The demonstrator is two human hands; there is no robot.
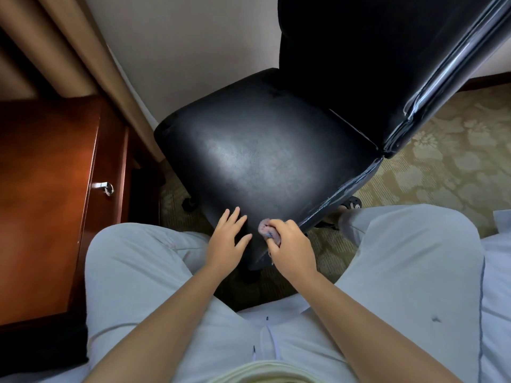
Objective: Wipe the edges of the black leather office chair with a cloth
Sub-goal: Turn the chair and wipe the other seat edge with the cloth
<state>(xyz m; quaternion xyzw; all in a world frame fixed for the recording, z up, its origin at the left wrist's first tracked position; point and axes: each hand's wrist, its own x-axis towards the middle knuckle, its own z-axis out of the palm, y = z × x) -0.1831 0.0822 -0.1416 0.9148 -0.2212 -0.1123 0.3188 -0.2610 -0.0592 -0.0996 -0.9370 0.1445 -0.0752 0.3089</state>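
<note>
Right hand (pixel 290 244) grip pinching bunched cloth (pixel 267 230) at black chair (pixel 265 150) edge, left hand (pixel 225 239) spread flat on seat

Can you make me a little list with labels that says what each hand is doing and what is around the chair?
left hand: flat on the near corner of the chair seat, fingers straight
right hand: grips a bunched cloth against the seat's near edge
chair back: black, shiny, upright
beside chair: wooden cabinet with a metal handle
floor: patterned carpet
</note>
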